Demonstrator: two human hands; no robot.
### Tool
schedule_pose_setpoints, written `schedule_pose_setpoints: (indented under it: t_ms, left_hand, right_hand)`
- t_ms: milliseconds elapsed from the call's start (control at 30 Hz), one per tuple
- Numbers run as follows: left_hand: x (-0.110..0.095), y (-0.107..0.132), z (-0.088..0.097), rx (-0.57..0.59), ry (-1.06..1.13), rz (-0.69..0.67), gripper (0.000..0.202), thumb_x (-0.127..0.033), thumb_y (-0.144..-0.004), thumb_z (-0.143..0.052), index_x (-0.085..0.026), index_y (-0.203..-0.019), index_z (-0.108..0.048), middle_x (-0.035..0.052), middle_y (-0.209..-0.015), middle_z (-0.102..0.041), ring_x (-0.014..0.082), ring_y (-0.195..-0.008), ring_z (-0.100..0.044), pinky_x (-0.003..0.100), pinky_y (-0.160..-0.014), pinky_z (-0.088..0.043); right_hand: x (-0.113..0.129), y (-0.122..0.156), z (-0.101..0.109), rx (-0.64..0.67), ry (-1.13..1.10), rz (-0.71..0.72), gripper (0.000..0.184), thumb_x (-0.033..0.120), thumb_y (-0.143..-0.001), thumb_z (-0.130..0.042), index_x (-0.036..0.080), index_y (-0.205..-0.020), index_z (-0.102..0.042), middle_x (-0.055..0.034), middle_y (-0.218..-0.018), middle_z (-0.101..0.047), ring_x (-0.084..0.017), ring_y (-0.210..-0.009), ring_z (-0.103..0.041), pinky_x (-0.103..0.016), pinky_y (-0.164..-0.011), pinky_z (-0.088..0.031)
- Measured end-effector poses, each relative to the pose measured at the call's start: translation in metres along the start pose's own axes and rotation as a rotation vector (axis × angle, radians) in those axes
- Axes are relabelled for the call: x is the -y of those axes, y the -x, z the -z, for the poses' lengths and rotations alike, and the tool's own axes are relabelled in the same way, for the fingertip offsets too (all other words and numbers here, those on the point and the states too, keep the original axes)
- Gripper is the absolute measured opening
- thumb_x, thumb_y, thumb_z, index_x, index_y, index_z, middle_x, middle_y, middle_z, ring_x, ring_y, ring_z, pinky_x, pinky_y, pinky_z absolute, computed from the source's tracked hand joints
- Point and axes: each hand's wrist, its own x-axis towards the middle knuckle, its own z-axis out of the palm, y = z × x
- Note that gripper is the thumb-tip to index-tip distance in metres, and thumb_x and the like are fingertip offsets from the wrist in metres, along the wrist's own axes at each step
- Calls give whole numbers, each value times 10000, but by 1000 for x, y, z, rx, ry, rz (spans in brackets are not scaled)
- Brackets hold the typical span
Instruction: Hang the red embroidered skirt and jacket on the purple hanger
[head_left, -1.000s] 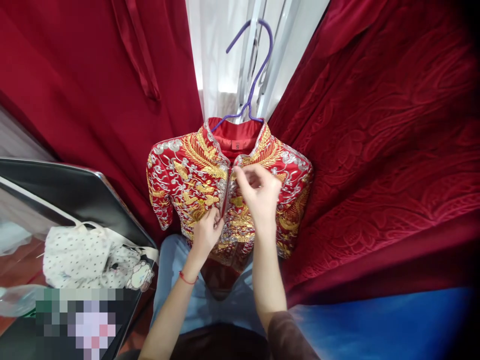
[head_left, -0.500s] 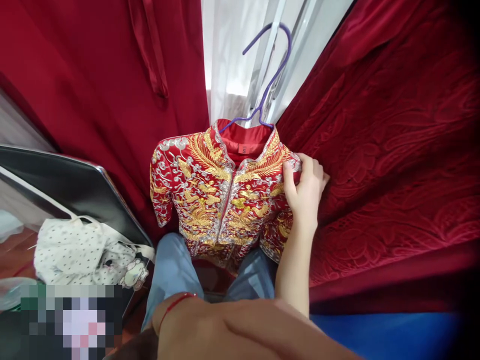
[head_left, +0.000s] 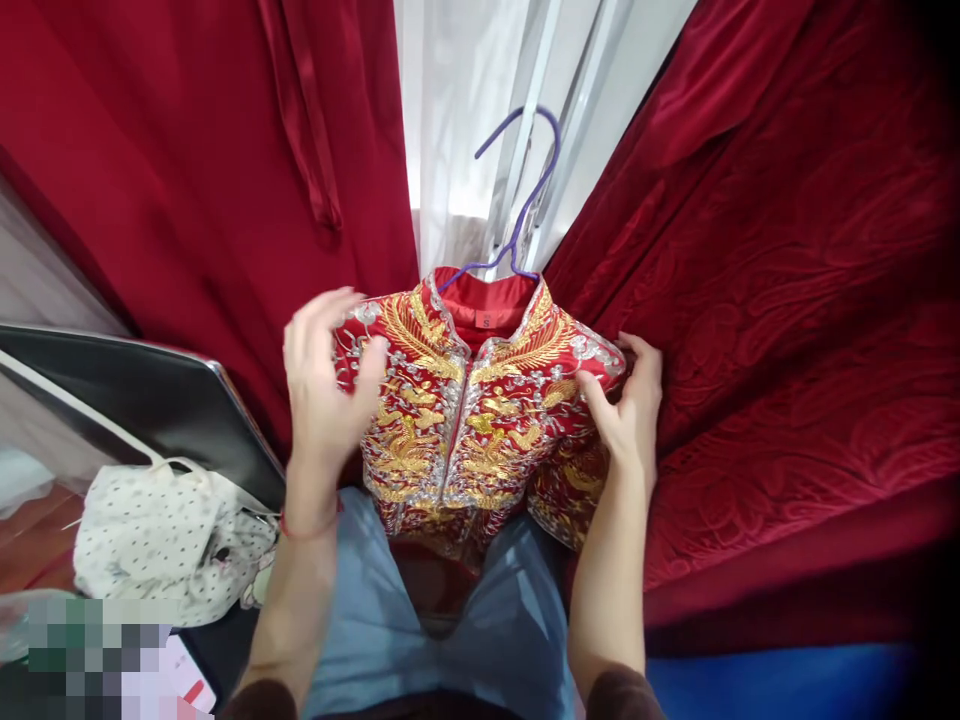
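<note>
A red jacket with dense gold and silver embroidery hangs upright on a purple hanger. Its stand collar is spread, showing a small red label marked S. At the shoulder on the left of the view, my left hand is spread, thumb apart from the fingers; whether it touches the cloth is unclear. My right hand grips the opposite shoulder, thumb in front and fingers partly hidden behind. The jacket's lower part hangs between my knees in blue trousers.
Deep red curtains flank a white sheer panel and white metal poles. At left stands a black chair with a dotted white bag on it. A phone lies nearby, partly pixelated. Blue fabric shows at lower right.
My left hand has risen from the lower foreground to the jacket's left-hand shoulder. Both the jacket and hanger appear slightly lower in view; my right hand stays at its shoulder, shifted slightly lower.
</note>
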Motion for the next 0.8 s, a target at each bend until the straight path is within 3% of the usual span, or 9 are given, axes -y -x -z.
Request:
schedule_pose_setpoints:
  t_ms: [100,167,233,333,433,500,600,700,800]
  left_hand:
    - [48,-48,-19,96,75,74,488,-554,-934,-501,-183,-1235,-598,104,-1231,-654,248,-1150,-605,392,-1024,-465]
    - [74,-50,-25,160,157,151,474,-589,-926,-493,-186,-1138,-626,69,-1021,-695,215,-935,-652,340,-869,-518]
    - [84,-45,-28,87,166,172,462,-602,-926,-488,-191,-1066,-643,50,-922,-686,204,-851,-646,324,-801,-511]
    - [70,-44,-28,-112,104,107,437,-559,-967,-440,-190,-996,-673,74,-943,-688,226,-916,-650,358,-851,-487]
    - [46,-59,-22,-193,10,32,450,-515,-1006,-382,-190,-1016,-693,88,-1010,-690,242,-1013,-646,391,-911,-461]
    - [38,-69,-18,-149,-82,-8,479,-515,-1014,-362,-176,-1063,-696,84,-1030,-695,241,-1019,-645,394,-917,-456]
    - [40,-73,-14,59,-187,-31,491,-549,-974,-435,-164,-1171,-668,92,-1005,-715,253,-946,-661,383,-876,-469]
    - [49,-65,-18,232,-175,-42,590,-602,-873,-576,-199,-1304,-581,107,-1142,-703,282,-1025,-657,387,-917,-466]
    - [50,-59,-26,234,-119,-100,692,-626,-832,-613,-202,-1369,-509,135,-1331,-617,303,-1191,-595,420,-1027,-419]
  right_hand:
    - [-11,6,2,15,50,40,630,621,-859,-612,162,-1284,-534,-153,-1165,-614,-289,-1086,-591,-436,-971,-467]
    - [-13,7,3,-25,76,65,533,608,-886,-590,156,-1168,-597,-128,-1024,-648,-260,-947,-619,-386,-881,-495]
    - [-11,3,7,-58,77,78,446,592,-916,-558,169,-1030,-638,-98,-903,-659,-224,-815,-618,-337,-790,-497]
    - [-5,-6,16,-74,52,70,415,580,-933,-541,187,-856,-652,-53,-778,-649,-172,-671,-571,-284,-693,-461]
    - [-1,-15,24,-99,10,-6,455,595,-925,-541,186,-743,-627,7,-631,-544,-125,-565,-467,-249,-597,-387]
    - [1,-19,27,-76,-29,-88,492,609,-918,-531,188,-667,-571,39,-564,-434,-106,-527,-392,-239,-539,-319]
    - [6,-24,30,71,-62,-162,526,615,-900,-545,193,-592,-484,52,-531,-355,-95,-507,-346,-238,-508,-264]
    - [16,-31,29,219,30,-107,477,614,-873,-586,190,-660,-545,36,-558,-457,-114,-531,-424,-246,-550,-328]
    - [32,-38,19,225,154,42,445,608,-880,-573,175,-961,-641,-56,-828,-660,-190,-735,-584,-303,-714,-445]
